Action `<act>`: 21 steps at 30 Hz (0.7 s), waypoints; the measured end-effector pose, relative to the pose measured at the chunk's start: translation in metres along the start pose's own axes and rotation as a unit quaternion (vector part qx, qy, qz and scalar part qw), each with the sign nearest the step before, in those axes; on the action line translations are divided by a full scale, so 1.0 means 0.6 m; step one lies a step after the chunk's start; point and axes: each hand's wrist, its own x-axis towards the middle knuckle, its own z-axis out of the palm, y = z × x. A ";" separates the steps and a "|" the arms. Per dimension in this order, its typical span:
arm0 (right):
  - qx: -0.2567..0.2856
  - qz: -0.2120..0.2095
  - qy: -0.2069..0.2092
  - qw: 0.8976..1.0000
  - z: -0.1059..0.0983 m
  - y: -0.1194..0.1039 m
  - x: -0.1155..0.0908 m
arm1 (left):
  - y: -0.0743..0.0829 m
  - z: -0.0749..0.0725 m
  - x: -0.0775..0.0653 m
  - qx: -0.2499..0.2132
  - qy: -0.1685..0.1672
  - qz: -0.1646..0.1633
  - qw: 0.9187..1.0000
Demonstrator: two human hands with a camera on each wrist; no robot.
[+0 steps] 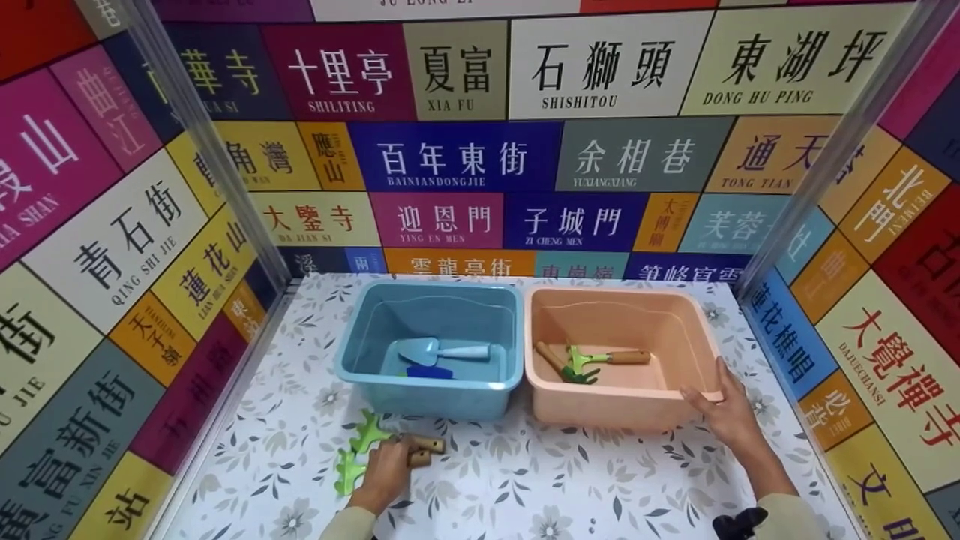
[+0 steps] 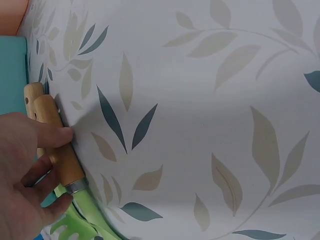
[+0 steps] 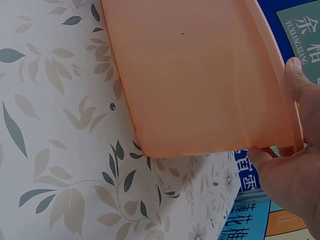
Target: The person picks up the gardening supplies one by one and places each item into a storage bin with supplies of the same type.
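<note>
My left hand [image 1: 386, 469] is low on the table, gripping the wooden handle [image 2: 65, 160] of a light green garden hand rake. A second similar hand rake [image 1: 367, 431] lies right beside it, its handle [image 2: 34, 92] partly behind the first. Whether the fingers hold both handles is hard to tell. My right hand [image 1: 724, 412] holds the near right corner of the peach-coloured bin [image 1: 607, 409], with the thumb over its rim [image 3: 295, 120]. Inside that bin lie a light green tool with a wooden handle [image 1: 628, 357] and a dark green tool [image 1: 581, 376].
Left of the peach bin, almost touching it, stands a blue bin [image 1: 435, 401] containing a light blue trowel [image 1: 420, 351] and a dark blue piece [image 1: 429, 372]. Sign-covered panels [image 1: 450, 157] enclose the leaf-patterned tabletop [image 1: 525, 487] at the back and both sides.
</note>
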 end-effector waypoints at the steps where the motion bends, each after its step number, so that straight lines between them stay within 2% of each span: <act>1: 0.001 0.000 0.000 1.000 0.000 0.001 0.000 | 0.000 0.001 0.001 -0.002 -0.005 -0.005 1.000; 8: -0.002 -0.012 0.009 1.000 0.002 0.002 0.001 | 0.002 -0.001 0.005 -0.013 -0.035 -0.021 0.999; 10: 0.000 -0.018 0.010 1.000 0.003 0.001 0.000 | 0.000 -0.002 0.003 -0.012 -0.036 -0.015 0.999; 15: 0.011 -0.026 0.011 1.000 0.003 0.001 -0.001 | -0.004 -0.005 -0.007 0.005 -0.001 0.042 0.999; 17: 0.011 -0.027 0.012 1.000 0.003 0.002 -0.001 | -0.005 -0.007 -0.009 0.005 0.006 0.055 0.998; 21: 0.011 -0.027 0.009 1.000 0.000 0.002 -0.002 | -0.003 -0.007 -0.007 -0.004 -0.015 0.049 0.999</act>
